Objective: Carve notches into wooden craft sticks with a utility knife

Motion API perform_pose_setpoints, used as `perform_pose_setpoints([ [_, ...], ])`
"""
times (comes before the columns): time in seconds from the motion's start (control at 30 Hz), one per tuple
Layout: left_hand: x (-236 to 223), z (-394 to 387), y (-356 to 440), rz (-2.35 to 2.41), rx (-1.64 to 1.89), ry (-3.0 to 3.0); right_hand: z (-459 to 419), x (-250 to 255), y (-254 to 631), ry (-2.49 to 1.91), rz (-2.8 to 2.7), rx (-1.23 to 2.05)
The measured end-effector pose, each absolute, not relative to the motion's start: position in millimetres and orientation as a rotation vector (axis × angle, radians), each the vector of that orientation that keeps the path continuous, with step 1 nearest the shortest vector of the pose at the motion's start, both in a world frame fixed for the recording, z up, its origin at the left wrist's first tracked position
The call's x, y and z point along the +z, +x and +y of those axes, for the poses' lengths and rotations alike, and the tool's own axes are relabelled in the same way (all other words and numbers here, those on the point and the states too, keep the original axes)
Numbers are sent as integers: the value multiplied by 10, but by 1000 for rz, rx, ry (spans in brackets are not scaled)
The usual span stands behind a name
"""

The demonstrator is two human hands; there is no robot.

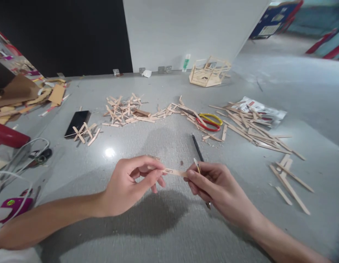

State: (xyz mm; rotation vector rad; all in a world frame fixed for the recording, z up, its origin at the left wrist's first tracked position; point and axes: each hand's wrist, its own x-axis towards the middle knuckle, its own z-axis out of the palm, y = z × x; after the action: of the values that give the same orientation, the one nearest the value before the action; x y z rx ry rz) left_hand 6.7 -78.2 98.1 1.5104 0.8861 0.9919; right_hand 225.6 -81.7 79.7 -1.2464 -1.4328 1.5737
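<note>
Both hands meet over the grey floor (169, 233) and share 1 thin wooden stick (173, 171). The left hand (131, 184) pinches the stick's left end between thumb and fingertips, holding it level above the floor. The right hand (213, 186) closes on the stick's right end and also grips a craft knife (198, 168), whose tip pokes up beside the stick and whose tail shows under the palm. Just beyond the hands a black pen (197, 147) lies on the floor. Farther back, scissors (209, 122) with red and yellow handles rest among a spread of loose sticks (251, 129), next to a clear plastic packet (261, 109). A second heap of stick pieces (125, 109) lies to the left, near a black phone (77, 123). By the white wall stands a small stick-built frame (209, 71).
</note>
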Motion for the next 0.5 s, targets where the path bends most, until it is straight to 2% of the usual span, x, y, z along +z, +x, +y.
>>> perform_pose_setpoints([
  [0.2, 998, -737, 48, 920, 789, 1374, -871, 764, 2236, -1247, -1462, 1377],
  [0.37, 978, -728, 41, 1033, 617, 1478, -913, 718, 2217, -1334, -1698, 1128],
  [0.5, 976, -722, 46, 1087, 551, 1549, -946, 671, 2206, -1346, -1812, 1047],
])
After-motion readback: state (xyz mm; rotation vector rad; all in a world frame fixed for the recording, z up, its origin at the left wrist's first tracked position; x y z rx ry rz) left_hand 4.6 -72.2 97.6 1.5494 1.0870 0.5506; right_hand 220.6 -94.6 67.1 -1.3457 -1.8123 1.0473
